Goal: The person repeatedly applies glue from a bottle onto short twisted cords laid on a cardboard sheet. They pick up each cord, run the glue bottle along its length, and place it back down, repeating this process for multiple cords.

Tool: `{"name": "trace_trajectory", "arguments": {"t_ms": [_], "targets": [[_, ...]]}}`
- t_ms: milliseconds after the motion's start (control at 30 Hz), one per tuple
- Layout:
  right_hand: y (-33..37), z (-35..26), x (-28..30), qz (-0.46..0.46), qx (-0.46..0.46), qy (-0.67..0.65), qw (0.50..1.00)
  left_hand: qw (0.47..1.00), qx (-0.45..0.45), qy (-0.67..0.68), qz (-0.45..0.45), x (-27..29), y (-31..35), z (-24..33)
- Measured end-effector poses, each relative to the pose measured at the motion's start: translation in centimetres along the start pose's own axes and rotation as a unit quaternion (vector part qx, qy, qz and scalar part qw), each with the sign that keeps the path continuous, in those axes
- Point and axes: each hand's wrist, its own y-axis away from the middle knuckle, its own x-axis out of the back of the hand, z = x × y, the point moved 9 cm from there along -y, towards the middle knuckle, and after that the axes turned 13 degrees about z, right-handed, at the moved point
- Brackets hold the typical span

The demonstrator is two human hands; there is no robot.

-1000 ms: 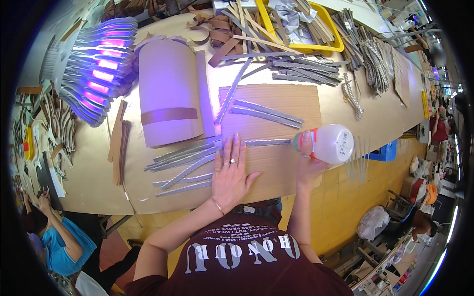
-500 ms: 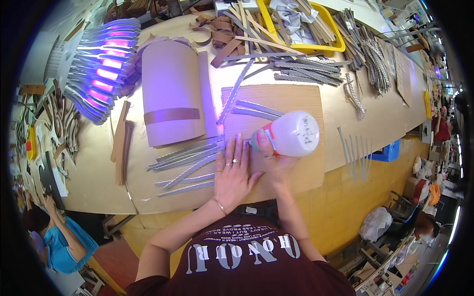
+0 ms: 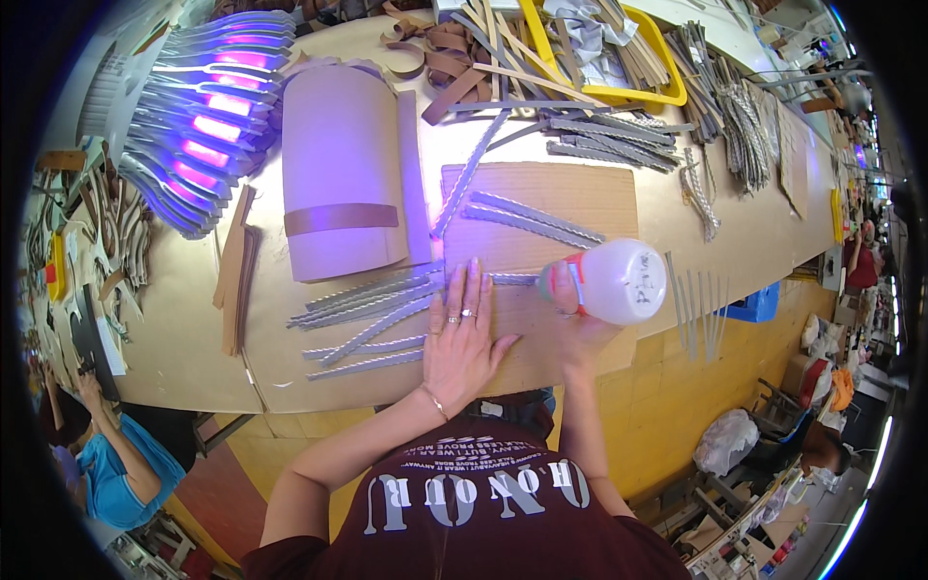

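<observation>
My left hand [image 3: 462,343] lies flat with fingers stretched out, pressing a thin grey strip [image 3: 512,278] with a twisted pale cord along it onto a cardboard sheet [image 3: 541,182]. In my right hand [image 3: 580,333] is a white plastic squeeze bottle [image 3: 633,280] with a red-and-green neck end, tipped over so that this end points left at the strip. Its tip is hidden by the fingers and bottle neck. Two or more similar grey strips [image 3: 536,220] lie farther up on the cardboard. Several others, a loose bunch of strips [image 3: 367,300], rest left of my left hand.
A tan rolled sheet [image 3: 338,155] with a brown band stands at the left, near a stack of silvery curved pieces [image 3: 208,126] lit pink. Grey strip bundles [image 3: 619,140] and a yellow tray [image 3: 677,92] sit at the back. A person in blue [image 3: 130,474] works at lower left.
My right hand and the bottle have moved to the right along the strip, and a length of it now shows between my hands. My left hand stays pressed flat.
</observation>
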Motion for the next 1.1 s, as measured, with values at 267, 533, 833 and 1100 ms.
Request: {"name": "trace_trajectory", "arguments": {"t_ms": [267, 533, 833, 1100], "targets": [[-2.4, 1.4, 4.0, 0.115, 0.021, 0.028, 0.993, 1.000, 0.004, 0.000, -0.002, -0.3, 0.0, -0.1], [-2.6, 1.7, 4.1, 0.094, -0.014, -0.003, 0.995, 1.000, -0.002, 0.002, 0.002, -0.3, 0.1, -0.1], [-0.3, 0.9, -0.1, 0.000, 0.023, 0.010, 1.000, 1.000, 0.000, 0.000, 0.002, -0.3, 0.1, -0.1], [-5.2, 5.1, 10.6, 0.221, -0.001, 0.044, 0.974, 1.000, 0.021, -0.014, -0.002, 1.0, -0.5, 0.1]]}}
